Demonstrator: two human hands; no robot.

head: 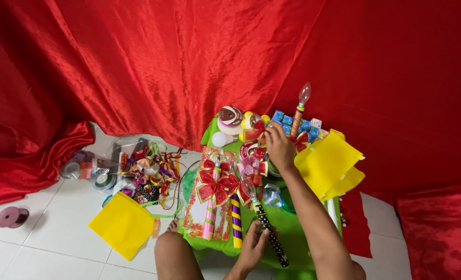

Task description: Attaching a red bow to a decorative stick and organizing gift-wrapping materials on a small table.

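**Over a green table, two hands among ribbons and wands**

On the green table (292, 228) before a red satin backdrop (163, 57), we see our right hand (279, 146) stretched to the far side, fingers curled together around a small red ribbon bow (256, 129) beside a round tape roll (230, 118). Our left hand (252, 248) lies near the front edge, its fingers closed on the black dotted stick (272, 236) of a clear-bulbed wand. Just left of that stick lie a purple-and-yellow striped stick (236, 223) and a pink stick dressed with a large red-and-gold bow (215, 186), resting on a patterned red card (196, 218). Blue cubes (292, 122) and an upright bulb-topped wand (300, 106) stand at the table's far end; folded yellow sheets (329, 163) hang over its right edge. Down on the white tiled floor (49, 233) we see another yellow sheet (122, 224), a tangle of ribbons (147, 171) and a maroon spool (11, 217) well apart.
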